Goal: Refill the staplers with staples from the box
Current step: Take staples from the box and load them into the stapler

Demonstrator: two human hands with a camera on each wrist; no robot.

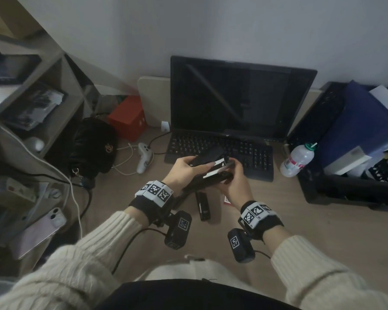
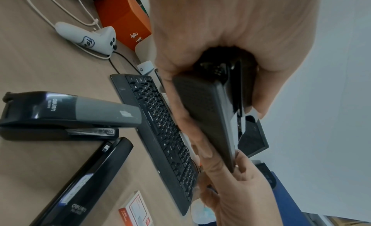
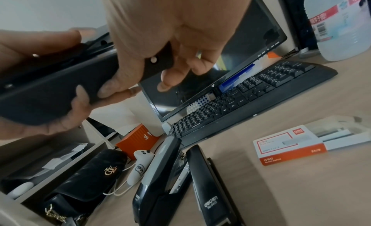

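Head view, centre of frame: both hands hold a black stapler (image 1: 211, 168) above the desk (image 1: 300, 220), in front of the keyboard (image 1: 244, 153). The left hand (image 1: 184, 173) grips the hinge end, its fingers curled round the raised top cover, thumb on the opposite side. The right hand (image 1: 235, 186) has its thumb and fingers closed on the front end of the base; the light metal staple channel shows between cover and base (the stapler is hinged open).

Left-wrist view, left of frame: a grey-topped stapler (image 2: 66, 113) and a slim black stapler (image 2: 84, 183) lie on the desk just beside each other, neither touched by a hand. Lower centre of that frame: the red-and-white staple box (image 2: 136, 210).

Right-wrist view, right of frame: the staple box lies with its inner tray (image 3: 345, 132) slid partly out; the strips inside appear to be staples, though blur prevents certainty.

Head view, upper centre: a dark monitor (image 1: 240, 97); right of frame, a plastic bottle (image 1: 298, 159).
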